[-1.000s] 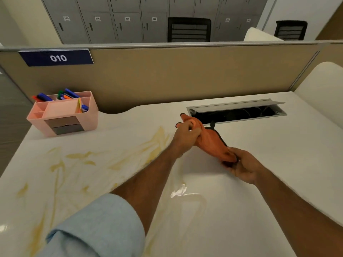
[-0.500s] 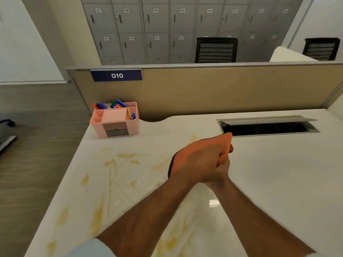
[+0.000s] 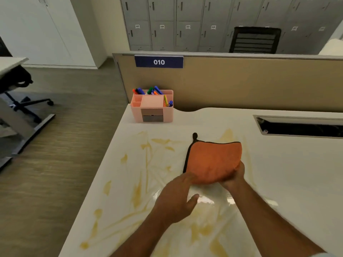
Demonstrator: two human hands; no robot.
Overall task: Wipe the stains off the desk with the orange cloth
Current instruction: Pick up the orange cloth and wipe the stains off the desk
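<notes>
Cloth (image 3: 213, 160) now spread flat, fuzzy orange

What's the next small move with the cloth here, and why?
Probably press the orange cloth flat and sweep it left. The right hand grips its near edge, the left hand sits beside it, and yellow stains streak the desk just left of the cloth, still unwiped.

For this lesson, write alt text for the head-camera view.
Two hands, the right hand gripping and the left hand open beside it, hold an orange cloth over a white desk smeared with yellow stains. A pink organiser of pens stands behind.
</notes>
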